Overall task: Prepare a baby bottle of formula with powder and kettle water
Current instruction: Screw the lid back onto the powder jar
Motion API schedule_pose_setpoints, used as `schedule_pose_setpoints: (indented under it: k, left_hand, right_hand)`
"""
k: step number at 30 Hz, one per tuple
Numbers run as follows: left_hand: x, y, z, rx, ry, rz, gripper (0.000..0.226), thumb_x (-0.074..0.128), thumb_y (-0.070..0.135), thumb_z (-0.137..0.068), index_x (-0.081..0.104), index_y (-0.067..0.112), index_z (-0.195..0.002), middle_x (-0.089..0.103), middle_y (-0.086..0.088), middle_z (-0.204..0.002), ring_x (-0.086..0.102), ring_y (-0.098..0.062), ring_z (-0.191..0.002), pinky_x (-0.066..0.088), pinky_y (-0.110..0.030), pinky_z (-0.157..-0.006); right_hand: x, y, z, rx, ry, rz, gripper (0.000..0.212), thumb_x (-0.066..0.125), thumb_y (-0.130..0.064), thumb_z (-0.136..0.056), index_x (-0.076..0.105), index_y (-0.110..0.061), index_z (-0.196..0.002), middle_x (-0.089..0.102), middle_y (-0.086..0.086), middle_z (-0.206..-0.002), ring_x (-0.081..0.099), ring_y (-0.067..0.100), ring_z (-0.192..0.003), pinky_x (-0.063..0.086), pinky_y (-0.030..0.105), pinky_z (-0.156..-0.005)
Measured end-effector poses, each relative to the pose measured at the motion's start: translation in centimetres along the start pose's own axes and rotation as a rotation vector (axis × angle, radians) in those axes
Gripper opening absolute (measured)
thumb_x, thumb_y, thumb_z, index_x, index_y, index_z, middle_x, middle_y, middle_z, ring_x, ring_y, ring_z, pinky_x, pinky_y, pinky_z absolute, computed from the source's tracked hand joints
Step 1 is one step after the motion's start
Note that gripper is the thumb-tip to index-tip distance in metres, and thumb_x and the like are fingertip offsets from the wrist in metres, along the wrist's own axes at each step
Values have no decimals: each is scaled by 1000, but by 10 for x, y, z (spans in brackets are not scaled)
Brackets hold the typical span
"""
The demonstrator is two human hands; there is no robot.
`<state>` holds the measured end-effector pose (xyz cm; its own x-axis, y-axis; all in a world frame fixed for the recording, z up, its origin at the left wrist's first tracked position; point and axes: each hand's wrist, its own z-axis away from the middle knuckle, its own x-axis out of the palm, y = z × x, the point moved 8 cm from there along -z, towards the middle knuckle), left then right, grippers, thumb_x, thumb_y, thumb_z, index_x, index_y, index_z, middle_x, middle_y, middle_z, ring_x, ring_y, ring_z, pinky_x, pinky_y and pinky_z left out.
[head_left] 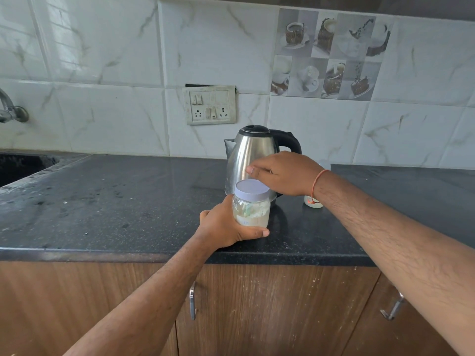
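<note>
Switch panel (209,104) on tiled wall (102,73), tap (10,109) far left

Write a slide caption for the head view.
Left hand grips a clear lidded powder jar on the black countertop; right hand reaches over it, before a steel kettle.

Counted: one stainless-steel electric kettle (250,160), one clear lavender-lidded powder jar (251,204), one small white bottle (313,202), two hands, two metal cabinet handles.
</note>
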<state>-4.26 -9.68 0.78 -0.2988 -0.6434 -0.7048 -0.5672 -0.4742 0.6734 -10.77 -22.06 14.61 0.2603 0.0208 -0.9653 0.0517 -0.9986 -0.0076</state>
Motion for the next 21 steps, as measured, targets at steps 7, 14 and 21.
schedule_pose_setpoints:
  k: [7, 14, 21]
  left_hand:
    - [1, 0, -1, -3, 0, -2, 110, 80, 94, -46, 45, 50, -140, 66, 31, -129, 60, -5, -126, 31, -51, -120]
    - [0, 0, 0, 1, -1, 0, 111, 79, 95, -46, 44, 49, -141, 65, 31, -130, 60, -6, -126, 30, -51, -121]
    - [0, 0, -1, 3, 4, -1, 109, 80, 95, -47, 45, 50, -140, 65, 31, -129, 61, -6, -125, 32, -52, -120]
  right_hand:
    - [7, -5, 0, -87, -39, -138, 47, 36, -61, -110, 67, -41, -139, 66, -15, -139, 62, 12, -125, 49, 39, -109]
    - [2, -2, 2, -11, 26, 29, 57, 28, -65, -108, 72, -30, -104, 72, -7, -98, 66, 19, -93, 54, 41, -80]
    - [9, -10, 2, -95, -19, -94, 44, 37, -57, -112, 69, -37, -136, 70, -13, -132, 63, 13, -118, 51, 41, -103]
